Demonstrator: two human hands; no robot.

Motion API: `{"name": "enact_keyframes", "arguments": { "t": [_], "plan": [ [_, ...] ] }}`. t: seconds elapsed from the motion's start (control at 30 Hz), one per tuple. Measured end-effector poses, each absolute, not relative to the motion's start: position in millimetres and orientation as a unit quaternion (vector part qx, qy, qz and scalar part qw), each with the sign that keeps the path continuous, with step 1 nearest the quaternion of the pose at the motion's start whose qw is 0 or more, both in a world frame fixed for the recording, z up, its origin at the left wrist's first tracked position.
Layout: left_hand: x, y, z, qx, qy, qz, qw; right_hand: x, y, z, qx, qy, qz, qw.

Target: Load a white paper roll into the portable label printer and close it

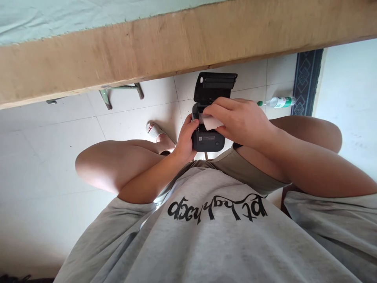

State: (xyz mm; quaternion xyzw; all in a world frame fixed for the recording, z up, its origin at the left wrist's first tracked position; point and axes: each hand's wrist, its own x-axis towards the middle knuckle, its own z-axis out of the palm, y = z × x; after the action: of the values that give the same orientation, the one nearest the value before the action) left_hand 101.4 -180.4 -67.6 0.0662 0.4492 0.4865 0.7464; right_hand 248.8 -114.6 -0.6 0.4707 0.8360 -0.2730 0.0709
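Note:
A small black thermal printer (pixel 208 146) is held in front of my lap, its hinged lid (pixel 214 91) swung up and away from me. My left hand (pixel 186 136) grips the printer's left side, with the thumb at the edge of the open compartment. Between the fingers of my right hand (pixel 239 118) is a white paper roll (pixel 212 122), partly covered by those fingers. The roll is at the compartment's opening; how deep it sits inside cannot be made out.
A wooden bed edge (pixel 147 49) with a pale green sheet (pixel 73 15) runs across the top. On the tiled floor, a plastic bottle (pixel 279 102) lies at the right beside a dark patterned strip (pixel 306 82). Green metal legs (pixel 122 88) stand under the wooden edge.

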Motion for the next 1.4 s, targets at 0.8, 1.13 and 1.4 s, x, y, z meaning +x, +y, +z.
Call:
{"name": "enact_keyframes", "arguments": {
  "t": [0.8, 1.13, 1.4],
  "plan": [
    [98.7, -181.7, -66.2, 0.118, 0.471, 0.443, 0.753, 268.2, -108.2, 19.8, 0.538, 0.783, -0.287, -0.124],
    [98.8, -184.0, -67.8, 0.134, 0.466, 0.434, 0.759, 272.1, -107.0, 19.2, 0.579, 0.762, -0.257, -0.132],
    [98.2, -184.3, -69.9, 0.142, 0.456, 0.444, 0.758, 271.5, -103.5, 18.4, 0.574, 0.739, -0.332, -0.117]
  ]
}}
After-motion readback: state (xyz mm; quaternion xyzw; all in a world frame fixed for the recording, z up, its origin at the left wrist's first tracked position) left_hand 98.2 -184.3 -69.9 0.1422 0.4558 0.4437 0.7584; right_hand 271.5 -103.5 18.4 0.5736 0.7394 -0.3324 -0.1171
